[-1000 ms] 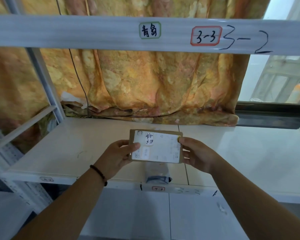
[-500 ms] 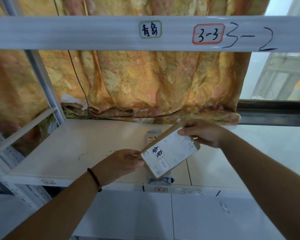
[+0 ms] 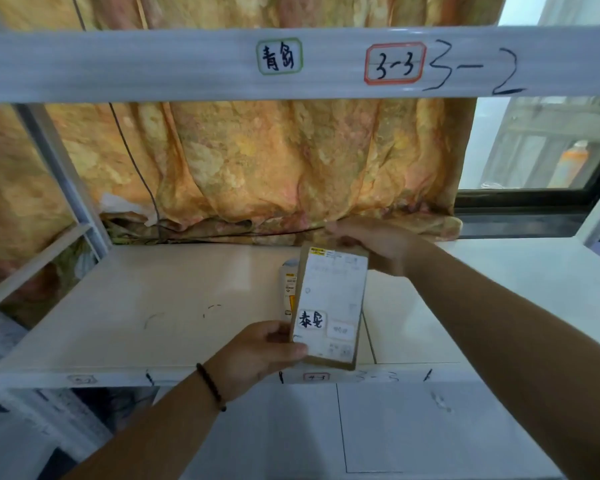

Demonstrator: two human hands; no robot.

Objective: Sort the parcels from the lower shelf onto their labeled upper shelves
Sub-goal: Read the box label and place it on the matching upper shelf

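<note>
- Head view: a brown cardboard parcel [image 3: 329,306] is held over the white shelf [image 3: 153,306], long axis running away from the person.
- Left hand [image 3: 257,355] pinches its near corner; right hand [image 3: 374,245] grips the far end.
- Beneath it lies what looks like another small package [image 3: 289,289], partly hidden.
- The beam label [image 3: 279,57] above seems to differ from the parcel's mark.

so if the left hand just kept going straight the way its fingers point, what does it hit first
Likely nothing new: the left hand points right, and its fingers already rest on the near end of the brown cardboard parcel with the white label. Past the parcel, only the white shelf board lies that way, though depth is unclear.
</note>
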